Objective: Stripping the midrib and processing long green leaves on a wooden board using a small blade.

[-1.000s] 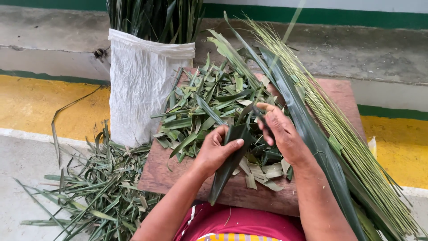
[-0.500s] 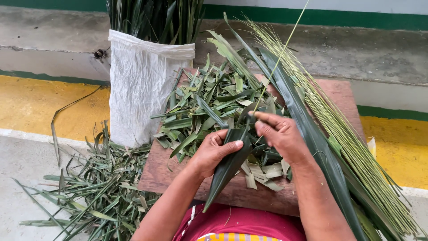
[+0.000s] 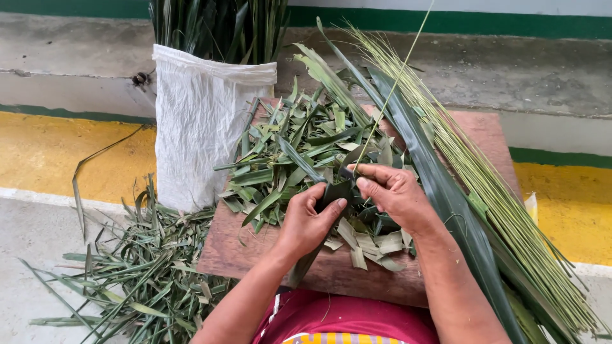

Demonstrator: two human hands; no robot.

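Note:
My left hand (image 3: 307,222) grips a dark green palm leaf (image 3: 333,193) over the wooden board (image 3: 255,251). My right hand (image 3: 390,189) pinches a thin pale midrib strip (image 3: 392,88) at the leaf's top end; the strip runs up and to the right from the fingers. Both hands meet above a heap of cut leaf scraps (image 3: 293,150) on the board.
A bundle of thin pale green ribs (image 3: 484,178) and long dark leaves (image 3: 440,191) lies along the board's right side. A white woven sack (image 3: 201,121) of upright leaves stands at the left. Leaf trimmings (image 3: 127,267) litter the floor at lower left.
My right hand has drawn in toward the left hand and pulled a thin rib free of the leaf; the rib now stands up and to the right.

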